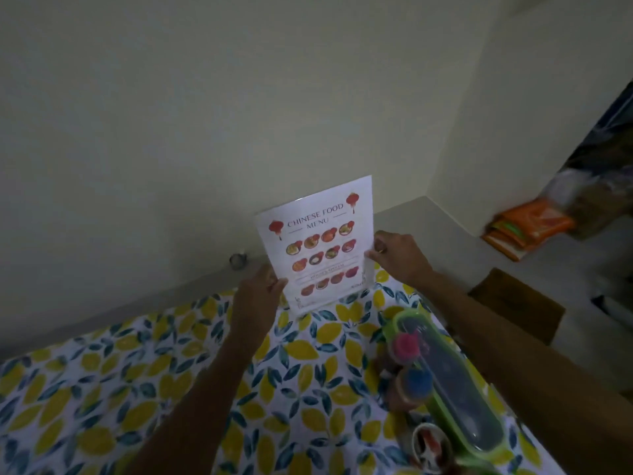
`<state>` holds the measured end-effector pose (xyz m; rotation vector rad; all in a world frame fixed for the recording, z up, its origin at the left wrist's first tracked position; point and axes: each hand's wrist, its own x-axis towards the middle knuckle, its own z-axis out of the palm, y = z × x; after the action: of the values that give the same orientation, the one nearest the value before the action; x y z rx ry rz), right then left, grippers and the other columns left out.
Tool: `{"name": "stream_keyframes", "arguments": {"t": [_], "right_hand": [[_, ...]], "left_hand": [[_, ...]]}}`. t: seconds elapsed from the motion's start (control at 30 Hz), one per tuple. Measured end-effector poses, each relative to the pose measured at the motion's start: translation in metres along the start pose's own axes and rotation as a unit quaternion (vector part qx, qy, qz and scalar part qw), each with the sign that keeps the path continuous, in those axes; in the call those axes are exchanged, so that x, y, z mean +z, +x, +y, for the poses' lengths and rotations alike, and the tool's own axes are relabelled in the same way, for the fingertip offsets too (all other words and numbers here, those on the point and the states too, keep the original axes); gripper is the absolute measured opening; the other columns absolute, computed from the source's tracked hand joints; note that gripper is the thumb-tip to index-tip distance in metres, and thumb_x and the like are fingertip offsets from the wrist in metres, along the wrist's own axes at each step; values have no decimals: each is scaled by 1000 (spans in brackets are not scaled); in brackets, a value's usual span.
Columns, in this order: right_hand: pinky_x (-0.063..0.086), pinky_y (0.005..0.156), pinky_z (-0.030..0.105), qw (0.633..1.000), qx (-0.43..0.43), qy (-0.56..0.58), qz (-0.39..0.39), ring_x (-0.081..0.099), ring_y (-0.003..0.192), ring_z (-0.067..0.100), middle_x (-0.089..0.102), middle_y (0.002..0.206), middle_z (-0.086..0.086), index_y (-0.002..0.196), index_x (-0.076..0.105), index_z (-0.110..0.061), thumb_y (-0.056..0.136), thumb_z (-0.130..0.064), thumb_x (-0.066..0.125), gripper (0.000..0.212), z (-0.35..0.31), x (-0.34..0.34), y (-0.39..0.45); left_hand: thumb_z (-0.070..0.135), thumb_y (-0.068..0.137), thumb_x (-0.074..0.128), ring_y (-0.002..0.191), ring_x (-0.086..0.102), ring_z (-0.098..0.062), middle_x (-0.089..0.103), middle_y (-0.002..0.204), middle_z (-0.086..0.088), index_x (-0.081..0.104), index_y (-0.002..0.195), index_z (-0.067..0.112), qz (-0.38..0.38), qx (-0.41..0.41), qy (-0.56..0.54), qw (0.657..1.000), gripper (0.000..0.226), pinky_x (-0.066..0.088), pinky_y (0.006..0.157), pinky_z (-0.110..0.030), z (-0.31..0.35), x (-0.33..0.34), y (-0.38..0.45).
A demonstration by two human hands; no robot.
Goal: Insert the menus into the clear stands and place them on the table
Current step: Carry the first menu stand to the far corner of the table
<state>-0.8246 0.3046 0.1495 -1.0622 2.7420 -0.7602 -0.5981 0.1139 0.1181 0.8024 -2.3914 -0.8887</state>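
Note:
A white "Chinese Food Menu" sheet [320, 241] with pictures of dishes stands upright inside a clear stand [365, 289] at the far edge of the table [102, 389], which wears a lemon-print cloth. My left hand [257, 296] grips the stand's left edge low down. At mid height my right hand [399, 255] pinches its right edge. The stand's base sits at or just above the cloth; contact is unclear. No other menu or stand is in view.
A green-rimmed clear box [455, 389] lies at the table's right, with small jars with a pink lid [406, 347] and a blue lid [416, 382] beside it. A small bowl [430, 443] is near the front. Orange packets [527, 228] rest on a ledge at right. Wall lies close behind.

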Motion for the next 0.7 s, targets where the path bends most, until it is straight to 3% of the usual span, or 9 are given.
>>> {"name": "stream_keyframes", "arguments": {"t": [0.07,0.2,0.3,0.53,0.7], "right_hand": [[37,66,24,1000,6,2,-9,62,74,25,72,84,12,78,57,-10,86,-25,71,22,26,6,23],[37,66,23,999,16,18,-34,55,70,15,73,88,11,78,57,-13,86,-26,70,20,67,24,59],[38,66,23,998,22,29,-44,62,73,21,73,89,11,79,57,-13,86,-26,70,19,90,35,82],[51,70,28,996,47,58,-54,66,77,21,74,95,12,90,64,-8,88,-26,67,19,133,60,120],[58,75,37,995,50,83,-30,70,82,23,74,99,9,98,61,-14,91,-34,63,21,153,77,118]], "left_hand": [[25,92,66,67,63,-15,74,88,-7,65,102,7,-5,-17,6,1000,21,48,60,-27,3,25,18],[29,90,67,67,69,-18,74,85,-6,63,98,12,-21,-41,22,999,19,60,61,-39,-1,67,53],[28,91,65,64,68,-17,74,83,-5,61,96,11,-32,-45,44,998,19,60,60,-41,-5,92,76],[27,93,63,76,71,-23,76,95,-8,64,105,10,-66,-81,39,994,21,57,68,-32,-7,138,113],[33,95,59,71,69,-26,73,89,-10,56,95,12,-49,-82,54,994,21,59,64,-46,-16,161,118]]}}
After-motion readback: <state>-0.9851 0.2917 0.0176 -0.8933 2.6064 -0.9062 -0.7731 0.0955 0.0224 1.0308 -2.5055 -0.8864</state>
